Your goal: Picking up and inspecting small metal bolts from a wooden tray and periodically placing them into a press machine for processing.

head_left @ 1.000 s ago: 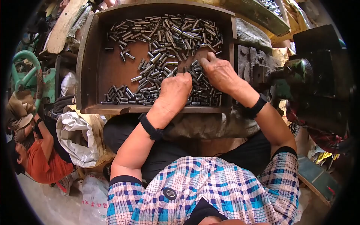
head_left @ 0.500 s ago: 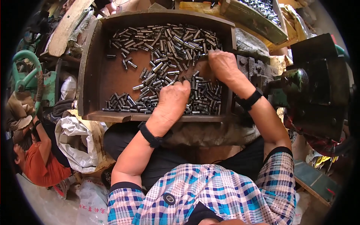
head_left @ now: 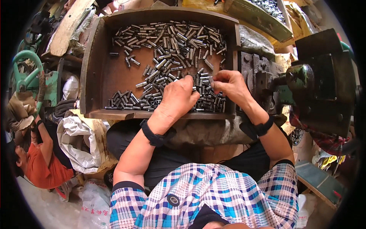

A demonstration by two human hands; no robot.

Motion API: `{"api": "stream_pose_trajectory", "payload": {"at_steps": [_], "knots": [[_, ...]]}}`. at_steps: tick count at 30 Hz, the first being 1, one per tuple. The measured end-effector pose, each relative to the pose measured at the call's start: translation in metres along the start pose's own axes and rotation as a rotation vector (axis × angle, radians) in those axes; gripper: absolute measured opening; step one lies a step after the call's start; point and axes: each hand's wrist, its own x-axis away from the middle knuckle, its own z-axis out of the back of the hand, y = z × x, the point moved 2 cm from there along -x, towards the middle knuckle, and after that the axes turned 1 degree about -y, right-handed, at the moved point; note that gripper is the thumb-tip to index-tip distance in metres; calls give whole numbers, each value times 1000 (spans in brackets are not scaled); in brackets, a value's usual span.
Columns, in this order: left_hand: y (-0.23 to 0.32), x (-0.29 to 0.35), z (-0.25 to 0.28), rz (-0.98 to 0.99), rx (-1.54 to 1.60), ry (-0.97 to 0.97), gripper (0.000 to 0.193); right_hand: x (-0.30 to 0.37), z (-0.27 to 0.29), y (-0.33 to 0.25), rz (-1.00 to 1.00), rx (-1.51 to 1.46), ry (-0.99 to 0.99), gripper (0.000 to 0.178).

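Many short metal tubes [head_left: 152,79] lie loose in a shallow brown tray [head_left: 126,84], heaped along its far side and near edge. My left hand [head_left: 177,95] is over the middle of the near heap, its fingers curled among the tubes; whatever they grip is hidden. To its right, my right hand [head_left: 232,87] hovers by the tray's right wall with thumb and fingers pinched together. A shiny tube end shows by those fingertips, but I cannot tell whether it is in the pinch.
A dark machine [head_left: 316,84] with a metal fixture stands close on the right. Beyond the tray is a wooden box [head_left: 259,23] of small metal parts. An open white sack [head_left: 76,143] stands at left, near a co-worker in an orange shirt [head_left: 45,168] and a green handwheel [head_left: 28,70].
My right hand has come down and nearer from the tray's far right side, toward my left hand. My left hand has shifted only slightly, over the same heap.
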Motion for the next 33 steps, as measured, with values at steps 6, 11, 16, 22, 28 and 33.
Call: {"api": "stream_pose_trajectory", "payload": {"at_steps": [6,11,16,22,28,33], "knots": [[4,-3,-8,414,1270,-255,8,32,-11,5,16,-160,9,17],[10,-4,-11,507,1503,-254,13,36,-5,9,-31,-296,37,15],[12,-5,-14,544,1509,-230,16,37,1,9,-38,-332,21,14],[14,-4,-16,539,1505,-238,13,35,1,19,-9,-485,16,14],[16,-1,-19,514,1513,-214,12,37,2,21,-35,-523,17,14],[17,-1,-18,507,1524,-230,14,36,2,24,-60,-624,14,13]]}}
